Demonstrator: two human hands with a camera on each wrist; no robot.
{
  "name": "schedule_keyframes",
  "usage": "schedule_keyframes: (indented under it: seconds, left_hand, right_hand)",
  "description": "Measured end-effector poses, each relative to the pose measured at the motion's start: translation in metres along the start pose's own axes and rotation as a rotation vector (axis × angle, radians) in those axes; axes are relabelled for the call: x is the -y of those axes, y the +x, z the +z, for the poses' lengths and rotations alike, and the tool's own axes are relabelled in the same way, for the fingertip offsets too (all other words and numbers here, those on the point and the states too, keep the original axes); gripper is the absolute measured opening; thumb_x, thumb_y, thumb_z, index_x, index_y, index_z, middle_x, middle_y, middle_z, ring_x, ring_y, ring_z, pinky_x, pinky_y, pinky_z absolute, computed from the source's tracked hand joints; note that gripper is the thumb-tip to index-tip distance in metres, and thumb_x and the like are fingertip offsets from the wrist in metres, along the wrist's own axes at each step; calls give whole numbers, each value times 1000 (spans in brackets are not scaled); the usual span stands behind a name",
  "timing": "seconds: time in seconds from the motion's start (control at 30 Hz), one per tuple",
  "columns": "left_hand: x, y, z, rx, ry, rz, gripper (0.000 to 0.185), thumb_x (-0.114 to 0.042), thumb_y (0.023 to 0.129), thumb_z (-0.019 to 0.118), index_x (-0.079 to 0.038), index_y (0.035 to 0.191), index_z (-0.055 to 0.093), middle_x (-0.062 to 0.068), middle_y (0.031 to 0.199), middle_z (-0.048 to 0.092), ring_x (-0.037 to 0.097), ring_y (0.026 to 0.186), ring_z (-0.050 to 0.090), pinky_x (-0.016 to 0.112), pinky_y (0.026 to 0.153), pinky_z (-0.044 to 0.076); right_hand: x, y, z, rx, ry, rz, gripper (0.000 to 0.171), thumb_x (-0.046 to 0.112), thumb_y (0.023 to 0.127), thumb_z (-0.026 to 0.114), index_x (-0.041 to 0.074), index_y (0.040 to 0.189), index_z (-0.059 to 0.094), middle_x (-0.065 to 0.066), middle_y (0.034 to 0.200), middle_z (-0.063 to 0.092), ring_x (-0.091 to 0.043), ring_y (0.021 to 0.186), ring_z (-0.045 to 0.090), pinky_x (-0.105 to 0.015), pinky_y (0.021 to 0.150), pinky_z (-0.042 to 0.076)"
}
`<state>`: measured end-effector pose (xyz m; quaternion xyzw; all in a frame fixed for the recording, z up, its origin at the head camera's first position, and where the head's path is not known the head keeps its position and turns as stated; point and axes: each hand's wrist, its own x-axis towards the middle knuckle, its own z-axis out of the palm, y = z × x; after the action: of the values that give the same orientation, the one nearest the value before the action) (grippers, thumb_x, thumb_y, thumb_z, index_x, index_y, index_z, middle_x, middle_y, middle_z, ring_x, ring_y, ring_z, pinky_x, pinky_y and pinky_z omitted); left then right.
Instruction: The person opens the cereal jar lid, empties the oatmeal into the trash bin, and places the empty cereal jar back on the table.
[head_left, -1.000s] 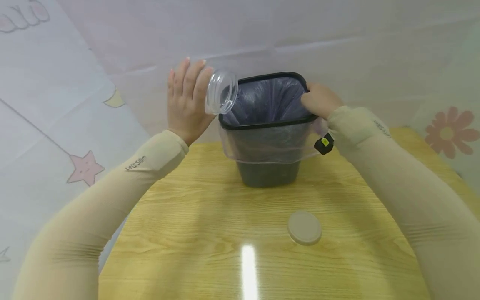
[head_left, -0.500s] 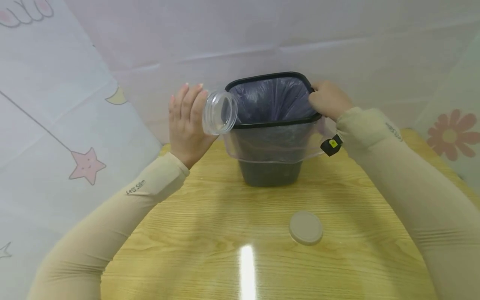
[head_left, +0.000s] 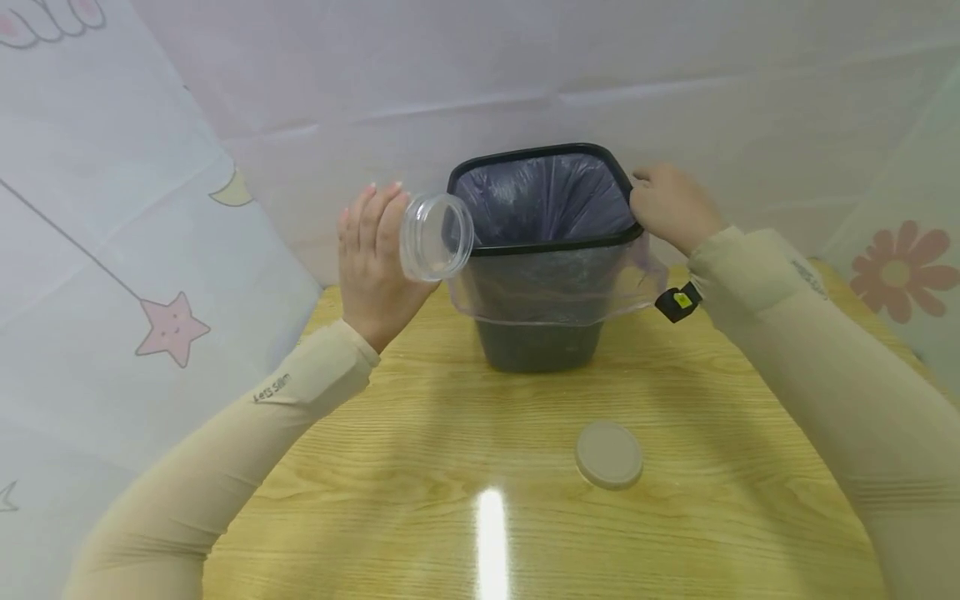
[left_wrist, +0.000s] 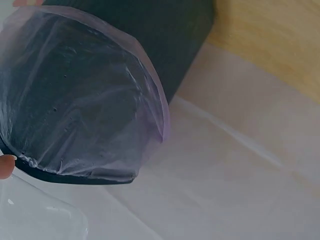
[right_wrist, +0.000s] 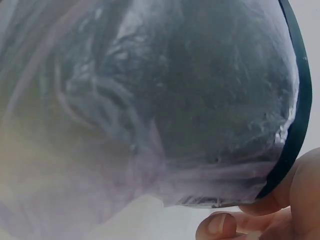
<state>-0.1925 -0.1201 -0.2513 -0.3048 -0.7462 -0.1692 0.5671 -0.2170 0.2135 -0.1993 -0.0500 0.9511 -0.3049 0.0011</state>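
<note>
My left hand [head_left: 378,262] grips a clear jar [head_left: 437,237], tipped on its side with its mouth toward the right. The jar overlaps the left rim of a dark trash bin [head_left: 540,346]. A translucent purplish trash bag [head_left: 547,187] lines the bin, tucked under a black rim ring [head_left: 555,247], its edge hanging down outside. Beside the right rim is my right hand [head_left: 675,208]; in the right wrist view its fingers [right_wrist: 305,185] are at the ring, with a fingertip standing apart below. Part of the jar [left_wrist: 42,212] and one fingertip show in the left wrist view.
A round beige lid [head_left: 609,454] lies on the wooden table [head_left: 375,500] in front of the bin. Behind the bin hangs a pale cloth backdrop [head_left: 420,75], with printed drawings at both sides. A small black device [head_left: 677,302] is on the right wrist.
My left hand has come down and nearer with the jar, its mouth lowering beside the rim. My right hand has drawn outward to the right, its fingers no longer over the bin's inside.
</note>
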Motion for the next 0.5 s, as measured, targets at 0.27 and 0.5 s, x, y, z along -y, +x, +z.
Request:
schedule_keyframes:
  seconds: [0.27,0.5]
  left_hand:
    - [-6,-9,-2,28,-53,-74,81,-20,63,87,3,129,45,22,129,52,40,125,45,45,112,27]
    - [-16,-15,-7,85,-145,-185,86,-23,64,87,6,132,44,23,129,52,38,125,44,44,111,29]
  right_hand:
    - [-4,-14,6,-86,46,-30,58,22,98,21,-7,148,29,-28,152,27,-47,139,22,-62,110,22]
    - [-8,-26,8,-140,-3,-65,56,22,98,25,-9,143,38,-30,145,38,-46,118,46,-60,97,35]
